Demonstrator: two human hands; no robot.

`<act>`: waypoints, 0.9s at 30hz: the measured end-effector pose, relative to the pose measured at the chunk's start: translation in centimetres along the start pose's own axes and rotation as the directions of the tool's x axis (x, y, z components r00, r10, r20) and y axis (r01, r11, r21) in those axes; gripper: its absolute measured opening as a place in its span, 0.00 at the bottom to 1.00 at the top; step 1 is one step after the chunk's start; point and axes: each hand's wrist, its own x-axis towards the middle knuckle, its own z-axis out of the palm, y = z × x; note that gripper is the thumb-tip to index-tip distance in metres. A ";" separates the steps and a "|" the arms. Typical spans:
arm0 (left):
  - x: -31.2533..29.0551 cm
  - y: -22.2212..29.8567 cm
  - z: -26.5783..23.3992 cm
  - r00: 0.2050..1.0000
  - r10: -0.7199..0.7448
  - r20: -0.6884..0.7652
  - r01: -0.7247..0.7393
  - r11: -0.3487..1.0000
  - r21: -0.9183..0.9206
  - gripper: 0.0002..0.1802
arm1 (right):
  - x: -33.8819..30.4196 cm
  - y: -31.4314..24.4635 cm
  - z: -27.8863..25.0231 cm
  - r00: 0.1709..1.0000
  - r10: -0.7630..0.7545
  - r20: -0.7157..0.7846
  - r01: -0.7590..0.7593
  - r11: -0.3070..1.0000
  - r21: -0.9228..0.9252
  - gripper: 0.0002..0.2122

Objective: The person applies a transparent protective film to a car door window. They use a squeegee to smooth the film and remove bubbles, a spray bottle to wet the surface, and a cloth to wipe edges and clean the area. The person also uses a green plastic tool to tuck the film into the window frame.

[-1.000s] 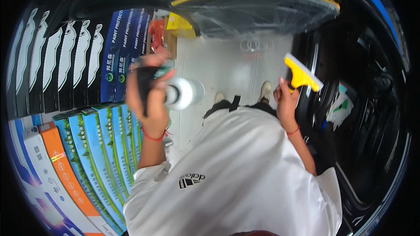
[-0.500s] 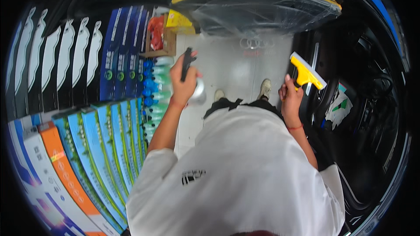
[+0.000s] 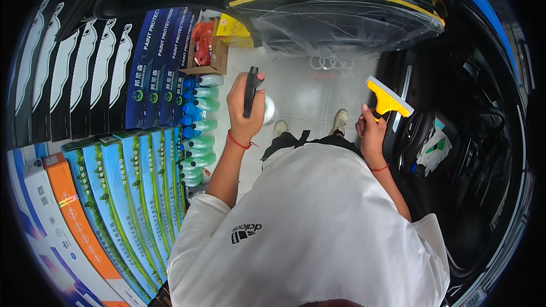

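Note:
My left hand (image 3: 242, 115) is closed round the neck of a spray bottle (image 3: 251, 92). The bottle's black sprayer head points away from me, and part of its whitish body shows beside my palm. In my right hand (image 3: 372, 136) is a yellow squeegee (image 3: 389, 101), gripped by its dark handle. Its pale grey blade is tilted, with one end up to the left. Ahead of both hands stands a car door (image 3: 318, 28), its inner side covered in clear plastic film and a yellow strip running along its window edge. Neither tool touches the door.
On my left are rows of upright blue boxes (image 3: 122, 193) and green-filled bottles (image 3: 199, 153). A cardboard box (image 3: 219, 57) with something red inside sits beside a yellow box (image 3: 233, 31). To my right is the dark car interior (image 3: 455, 193), with papers (image 3: 435, 153) on it.
My left hand has come slightly nearer and to the right with the spray bottle. The squeegee in my right hand has shifted a little left and nearer.

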 end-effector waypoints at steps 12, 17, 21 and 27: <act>-3.0 3.4 -8.0 0.988 -0.154 0.030 0.149 0.982 0.119 0.15 | 0.3 0.0 0.3 1.000 0.002 -0.010 -0.002 0.997 0.075 0.14; -2.8 3.8 -7.0 0.986 -0.099 -0.137 0.094 0.995 -0.038 0.17 | 0.4 -0.7 0.2 0.998 -0.052 -0.018 0.052 0.999 0.014 0.13; 0.1 6.5 -4.8 0.979 0.184 0.088 -0.192 0.977 0.090 0.16 | 0.8 -0.1 -0.4 0.990 -0.014 -0.139 0.014 1.000 0.001 0.13; 7.1 6.3 6.0 0.886 0.167 0.433 -0.162 0.986 -0.049 0.12 | 0.6 -0.6 -1.8 0.991 -0.031 -0.127 0.044 0.994 0.102 0.14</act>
